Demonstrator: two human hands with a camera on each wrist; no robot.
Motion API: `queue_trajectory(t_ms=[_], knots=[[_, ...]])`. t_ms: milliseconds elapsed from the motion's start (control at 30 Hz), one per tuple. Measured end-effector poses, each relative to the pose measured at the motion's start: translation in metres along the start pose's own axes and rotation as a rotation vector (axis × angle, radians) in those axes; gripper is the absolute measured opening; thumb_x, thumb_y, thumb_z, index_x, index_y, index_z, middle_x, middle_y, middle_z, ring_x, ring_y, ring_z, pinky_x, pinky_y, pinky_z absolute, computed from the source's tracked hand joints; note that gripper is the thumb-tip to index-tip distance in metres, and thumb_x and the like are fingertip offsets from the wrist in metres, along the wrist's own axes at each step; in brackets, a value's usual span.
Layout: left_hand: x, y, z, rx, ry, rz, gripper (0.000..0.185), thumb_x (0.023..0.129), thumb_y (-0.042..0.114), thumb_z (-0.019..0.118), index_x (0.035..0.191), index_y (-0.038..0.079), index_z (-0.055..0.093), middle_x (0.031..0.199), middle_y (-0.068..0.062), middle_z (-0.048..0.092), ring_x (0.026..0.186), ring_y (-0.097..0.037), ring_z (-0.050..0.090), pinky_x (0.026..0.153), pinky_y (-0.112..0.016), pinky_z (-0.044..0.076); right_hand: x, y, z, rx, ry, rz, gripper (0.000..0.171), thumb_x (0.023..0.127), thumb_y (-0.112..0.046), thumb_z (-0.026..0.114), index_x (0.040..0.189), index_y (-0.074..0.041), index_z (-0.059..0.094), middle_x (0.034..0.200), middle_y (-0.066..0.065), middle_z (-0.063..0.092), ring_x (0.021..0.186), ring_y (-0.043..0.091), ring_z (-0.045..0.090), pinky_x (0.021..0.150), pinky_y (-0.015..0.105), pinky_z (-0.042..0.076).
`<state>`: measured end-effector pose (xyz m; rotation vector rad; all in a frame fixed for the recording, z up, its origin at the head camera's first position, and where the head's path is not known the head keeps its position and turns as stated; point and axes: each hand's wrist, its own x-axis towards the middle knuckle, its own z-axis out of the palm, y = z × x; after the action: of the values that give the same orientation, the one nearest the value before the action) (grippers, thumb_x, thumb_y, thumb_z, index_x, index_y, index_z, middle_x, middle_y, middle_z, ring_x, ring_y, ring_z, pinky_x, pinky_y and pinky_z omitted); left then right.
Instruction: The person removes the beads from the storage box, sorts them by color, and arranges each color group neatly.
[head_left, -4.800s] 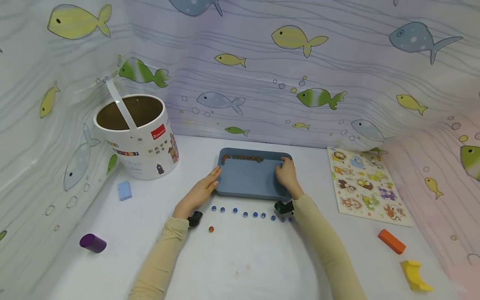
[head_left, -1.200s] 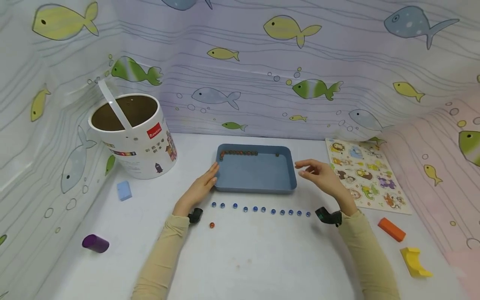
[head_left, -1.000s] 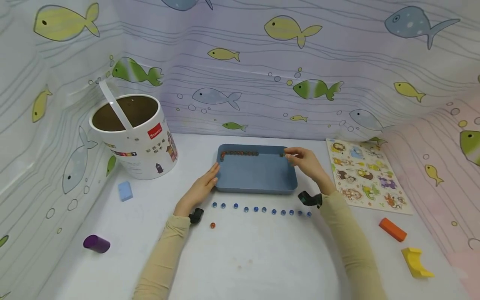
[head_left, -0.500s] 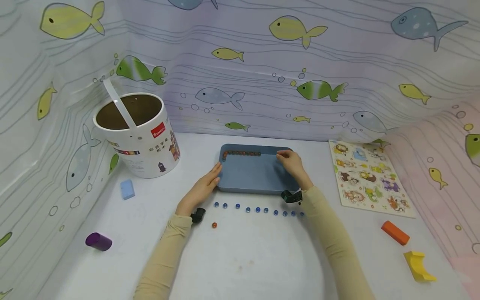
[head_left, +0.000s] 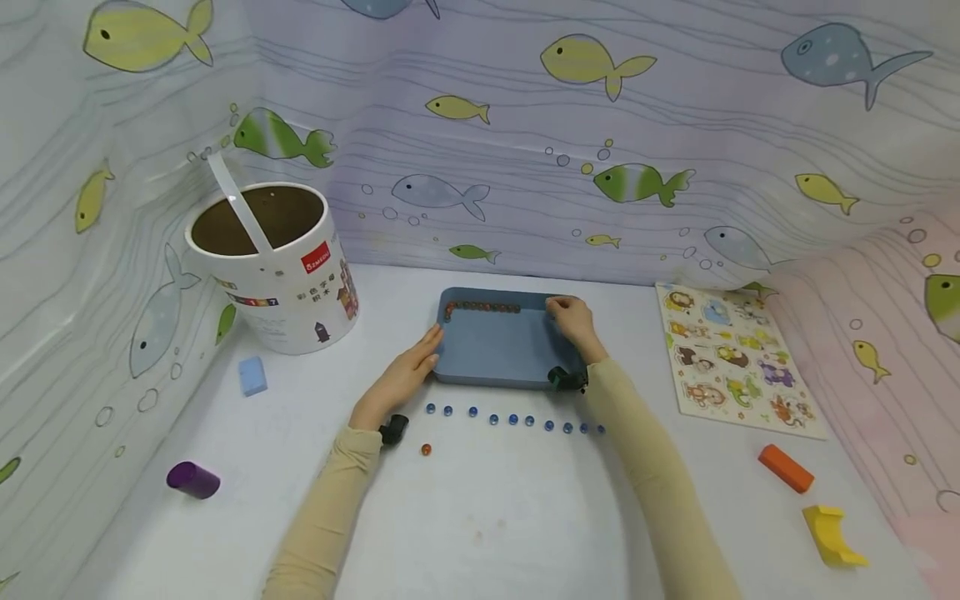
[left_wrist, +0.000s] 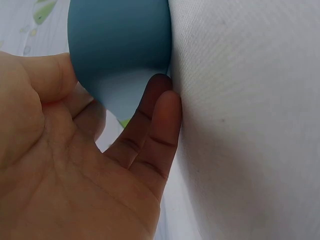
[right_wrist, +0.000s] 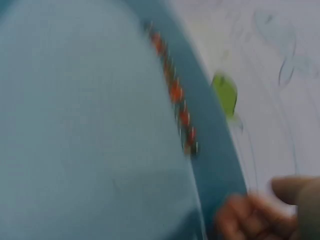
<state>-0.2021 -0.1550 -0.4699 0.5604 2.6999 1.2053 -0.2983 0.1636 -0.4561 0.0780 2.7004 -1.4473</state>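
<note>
A blue tray (head_left: 510, 354) lies mid-table with a row of red-orange beads (head_left: 483, 307) along its back wall. My left hand (head_left: 405, 377) rests with straight fingers against the tray's left wall; the left wrist view shows that hand (left_wrist: 100, 165) touching the tray's rounded corner (left_wrist: 120, 45). My right hand (head_left: 572, 321) is inside the tray at the back right, fingers curled toward the back wall. What is under its fingertips is hidden. The blurred right wrist view shows the tray (right_wrist: 75, 125), the beads (right_wrist: 175, 92) and fingertips (right_wrist: 250, 215). A row of blue beads (head_left: 517, 419) and one orange bead (head_left: 425, 450) lie in front.
A white bucket (head_left: 270, 267) stands at the back left, with a light blue block (head_left: 251, 375) and a purple cylinder (head_left: 192, 480) nearer me. An animal puzzle board (head_left: 731, 367), an orange block (head_left: 785, 468) and a yellow block (head_left: 828, 533) lie on the right. Fish-patterned walls surround the table.
My right hand came from beside the tray to its back right corner and slid left along the back wall, covering a lone dark bead seen there. The left hand stayed put.
</note>
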Motion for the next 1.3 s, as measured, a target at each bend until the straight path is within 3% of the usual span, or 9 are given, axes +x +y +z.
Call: queue_trajectory(t_ms=[133,233,500,733,900,1167,1300], knots=[[0.001,-0.001,0.001,0.012,-0.011,0.006,0.051,0.106,0.019,0.036,0.153,0.004,0.023,0.164,-0.009,0.012,0.15,-0.033,0.016,0.122,-0.051,0.017,0.005,0.001,-0.005,0.193,0.058,0.008,0.04,0.104,-0.027,0.044,0.13,-0.002,0.059,0.125,0.021,0.064,0.118,0.032,0.061,0.105,0.043,0.048],[0.001,-0.002,0.0,0.025,-0.016,0.006,0.052,0.106,0.019,0.036,0.154,0.004,0.022,0.164,-0.009,0.012,0.15,-0.033,0.016,0.122,-0.051,0.017,0.006,-0.002,-0.005,0.239,0.063,0.015,0.037,0.104,-0.023,0.045,0.13,-0.001,0.059,0.126,0.021,0.063,0.118,0.032,0.061,0.102,0.038,0.051],[0.0,-0.002,-0.002,0.018,-0.001,0.005,0.051,0.106,0.017,0.037,0.153,0.003,0.023,0.163,-0.012,0.013,0.149,-0.035,0.017,0.121,-0.053,0.018,0.013,-0.014,0.019,0.021,-0.011,-0.048,0.031,0.1,-0.019,0.054,0.126,-0.007,0.064,0.12,0.018,0.065,0.104,0.03,0.064,0.08,0.036,0.054],[0.0,-0.001,-0.002,0.023,-0.012,0.013,0.052,0.106,0.018,0.037,0.154,0.004,0.021,0.163,-0.013,0.013,0.148,-0.036,0.018,0.121,-0.053,0.019,0.02,-0.011,0.038,-0.166,-0.02,-0.099,0.024,0.093,-0.014,0.064,0.114,-0.004,0.07,0.116,0.016,0.07,0.107,0.032,0.063,0.092,0.044,0.053],[0.001,0.0,-0.004,0.028,-0.007,0.016,0.052,0.106,0.019,0.036,0.154,0.005,0.022,0.163,-0.011,0.013,0.149,-0.034,0.018,0.121,-0.052,0.019,0.023,-0.012,0.039,-0.251,-0.027,-0.126,0.02,0.091,-0.013,0.066,0.108,-0.003,0.072,0.108,0.017,0.071,0.101,0.031,0.065,0.088,0.044,0.053],[0.001,-0.001,-0.003,0.011,-0.015,0.007,0.052,0.106,0.018,0.037,0.154,0.006,0.022,0.163,-0.011,0.013,0.149,-0.033,0.017,0.122,-0.051,0.018,0.02,-0.018,0.041,-0.326,-0.085,-0.078,0.041,0.089,-0.037,0.069,0.115,-0.006,0.068,0.12,0.014,0.067,0.109,0.033,0.062,0.094,0.046,0.052],[0.0,-0.001,-0.003,0.018,-0.011,0.017,0.051,0.106,0.017,0.037,0.154,0.005,0.023,0.163,-0.012,0.013,0.149,-0.034,0.017,0.121,-0.052,0.019,0.018,-0.025,0.047,-0.359,-0.053,-0.039,0.048,0.087,-0.047,0.069,0.112,-0.006,0.069,0.115,0.013,0.07,0.1,0.031,0.067,0.084,0.043,0.056]])
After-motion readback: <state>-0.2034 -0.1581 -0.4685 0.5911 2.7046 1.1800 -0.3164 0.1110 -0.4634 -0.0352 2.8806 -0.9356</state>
